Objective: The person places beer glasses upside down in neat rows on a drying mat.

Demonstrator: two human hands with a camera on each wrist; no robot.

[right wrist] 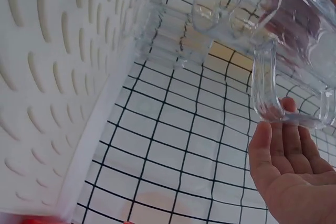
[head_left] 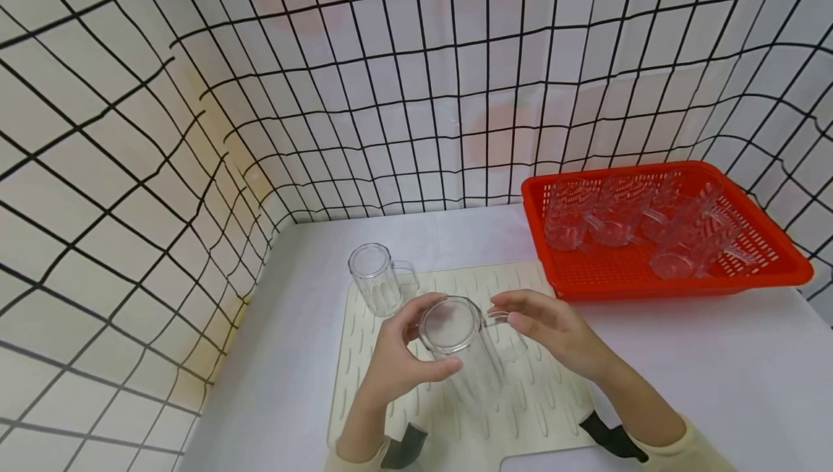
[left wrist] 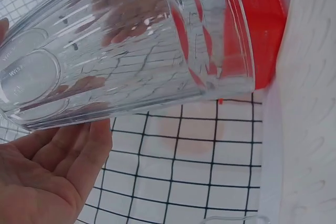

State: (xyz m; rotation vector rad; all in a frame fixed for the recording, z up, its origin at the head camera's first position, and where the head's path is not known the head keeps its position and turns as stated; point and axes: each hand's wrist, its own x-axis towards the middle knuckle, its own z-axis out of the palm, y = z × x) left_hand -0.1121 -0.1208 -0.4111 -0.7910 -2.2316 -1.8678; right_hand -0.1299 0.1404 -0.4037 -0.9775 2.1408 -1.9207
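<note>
A clear ribbed mug [head_left: 470,363] is held upright over the cream ridged mat [head_left: 547,400]. Its upper end lies between the thumb and fingers of my left hand [head_left: 406,356], which curve round its side. My right hand [head_left: 562,331] pinches the handle [right wrist: 265,85] with thumb and fingertips. The left wrist view shows the mug's clear wall [left wrist: 131,51] close up, with my left fingers [left wrist: 86,148] against it. A second clear mug [head_left: 377,280] stands at the mat's back left corner, its handle toward the right.
A red perforated basket [head_left: 553,255] stands at the back right and has several clear mugs [head_left: 612,219] in it. Black wire grid panels [head_left: 403,96] rise behind and along the left of the white table [head_left: 260,356]. Dark straps [head_left: 612,439] circle both wrists.
</note>
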